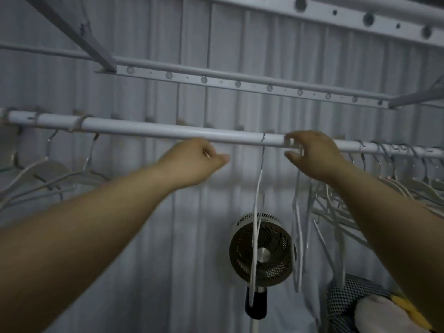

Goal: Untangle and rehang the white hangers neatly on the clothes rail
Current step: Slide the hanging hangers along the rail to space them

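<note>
Clothes rail (168, 129) is clasped right of its middle by the right hand (314, 155), fingers curled over, thumb beneath. A lone white hanger (256, 207) is hung just left of those fingers, edge-on, its length straight down, crosswise to the rail. The left hand (199, 164), slightly farther off, is curled; whether it holds anything cannot be told. Tangled hangers (396, 188) are bunched at the rail's right end.

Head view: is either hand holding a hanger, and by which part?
The right hand pinches a white hanger by its hook, at the clothes rail. The left hand is curled; whether it holds anything cannot be told.
</note>
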`<state>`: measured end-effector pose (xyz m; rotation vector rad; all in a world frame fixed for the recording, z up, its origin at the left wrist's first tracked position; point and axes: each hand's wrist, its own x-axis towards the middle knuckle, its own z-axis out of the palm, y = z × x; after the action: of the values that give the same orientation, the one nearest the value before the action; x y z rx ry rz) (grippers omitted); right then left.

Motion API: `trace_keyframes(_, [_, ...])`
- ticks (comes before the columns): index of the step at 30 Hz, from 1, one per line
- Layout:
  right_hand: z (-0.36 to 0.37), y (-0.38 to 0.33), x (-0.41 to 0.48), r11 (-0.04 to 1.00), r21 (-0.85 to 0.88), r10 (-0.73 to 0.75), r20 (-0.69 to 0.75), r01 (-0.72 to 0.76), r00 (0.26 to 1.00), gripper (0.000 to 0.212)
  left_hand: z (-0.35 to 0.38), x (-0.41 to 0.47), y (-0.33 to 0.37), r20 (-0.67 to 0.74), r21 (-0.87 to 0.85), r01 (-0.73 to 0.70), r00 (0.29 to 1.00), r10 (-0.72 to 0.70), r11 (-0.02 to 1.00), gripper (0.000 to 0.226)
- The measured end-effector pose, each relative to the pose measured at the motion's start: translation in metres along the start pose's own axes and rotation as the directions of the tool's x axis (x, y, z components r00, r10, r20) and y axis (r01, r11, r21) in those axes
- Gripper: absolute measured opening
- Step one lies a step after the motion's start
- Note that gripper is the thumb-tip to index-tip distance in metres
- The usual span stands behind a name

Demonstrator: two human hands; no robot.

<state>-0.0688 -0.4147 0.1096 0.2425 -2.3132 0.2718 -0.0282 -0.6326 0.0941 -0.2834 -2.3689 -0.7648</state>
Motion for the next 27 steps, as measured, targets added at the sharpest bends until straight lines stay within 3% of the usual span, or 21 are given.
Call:
trace_keyframes(3, [0.004,-0.005,0.004,1.0,-0.002,0.003,-0.015,-0.003,1.0,0.046,0.038,-0.007,0.019,0.227,-0.147,0.182,0.963,-0.145,0.972,0.071])
trace_keyframes(5, [0.009,-0.007,0.001,0.999,0.011,0.036,-0.04,-0.036,0.999,0.048,0.053,-0.013,0.029,0.354,-0.174,0.236,0.921,-0.163,0.956,0.08])
trace_keyframes(9, [0.011,-0.009,-0.017,0.989,0.07,0.138,-0.07,-0.133,0.988,0.061,0.068,-0.023,0.033,0.497,-0.128,0.262,0.851,-0.167,0.957,0.022])
trace_keyframes(11, [0.01,-0.011,-0.029,0.98,0.069,0.186,-0.012,-0.184,0.983,0.066,0.07,-0.029,0.027,0.535,-0.124,0.281,0.827,-0.175,0.952,0.009])
trace_keyframes(12, [0.01,-0.011,-0.035,0.976,0.07,0.203,0.035,-0.205,0.979,0.067,0.068,-0.032,0.024,0.537,-0.123,0.285,0.825,-0.178,0.951,0.005])
trace_keyframes(14, [0.01,-0.012,-0.047,0.967,0.074,0.23,0.144,-0.243,0.962,0.068,0.069,-0.035,0.013,0.495,-0.14,0.288,0.849,-0.184,0.948,0.024])
trace_keyframes(17, [0.011,-0.014,-0.062,0.96,0.024,0.264,0.24,-0.277,0.934,0.061,0.064,-0.039,-0.001,0.389,-0.17,0.27,0.902,-0.187,0.948,0.025])
trace_keyframes(21, [0.015,-0.019,-0.076,0.957,-0.059,0.289,0.308,-0.285,0.906,0.047,0.055,-0.045,-0.021,0.267,-0.183,0.277,0.937,-0.224,0.943,0.023])
trace_keyframes(27, [0.022,-0.032,-0.093,0.959,-0.139,0.281,0.338,-0.247,0.898,0.051,0.029,-0.061,-0.051,0.106,-0.142,0.306,0.95,-0.293,0.942,0.021])
